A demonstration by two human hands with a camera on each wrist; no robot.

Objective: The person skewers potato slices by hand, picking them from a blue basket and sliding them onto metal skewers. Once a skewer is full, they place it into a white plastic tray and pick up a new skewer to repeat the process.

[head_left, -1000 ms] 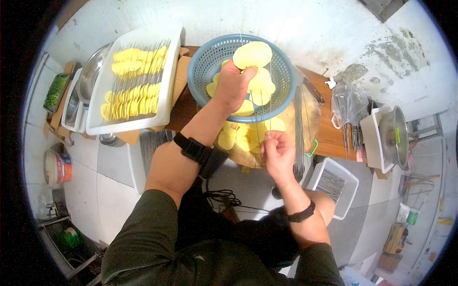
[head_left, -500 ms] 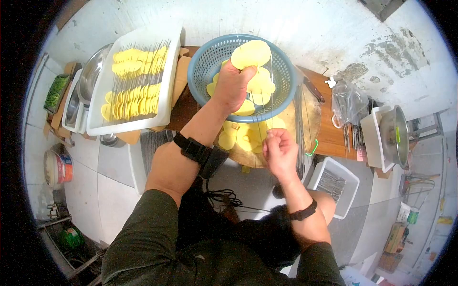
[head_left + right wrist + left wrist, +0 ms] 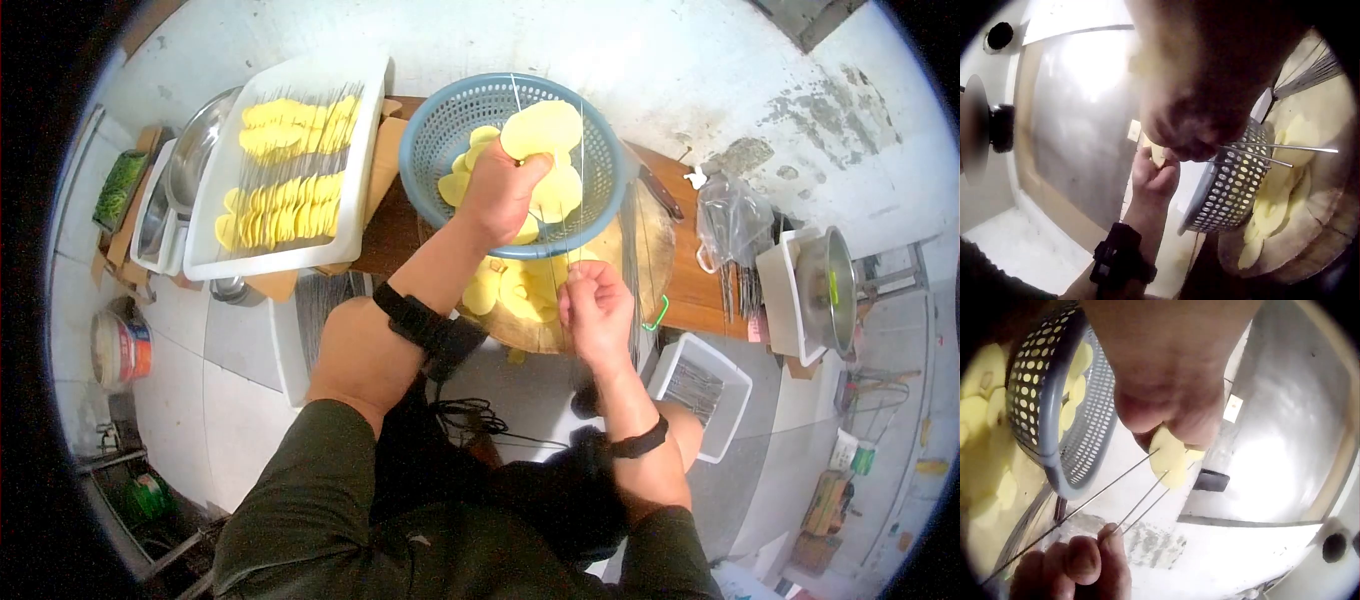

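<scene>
My left hand (image 3: 505, 195) grips a few thin yellow potato slices (image 3: 542, 130) over the blue colander. Thin metal skewers (image 3: 1100, 494) run into the slices, as the left wrist view shows. Below it, my right hand (image 3: 598, 310) pinches skewers near their lower ends with thumb and curled fingers. In the right wrist view, skewer ends (image 3: 1310, 149) stick out past my right hand (image 3: 1200, 115), which is dark and blurred. More slices lie inside the colander (image 3: 425, 130), and others (image 3: 515, 290) rest on the round wooden board (image 3: 650, 235).
At the left, a white tray (image 3: 368, 170) holds two rows of skewered slices (image 3: 290, 210). A knife (image 3: 660, 195) and a bundle of bare skewers (image 3: 628, 240) lie on the board's right side. Further right are a plastic bag (image 3: 735, 215) and a metal bowl (image 3: 828, 285). A white bin (image 3: 740, 390) stands below.
My left hand has shifted slightly right with the slices, and the skewer tip above them has moved right. My right hand has moved a little right too, still pinching skewers.
</scene>
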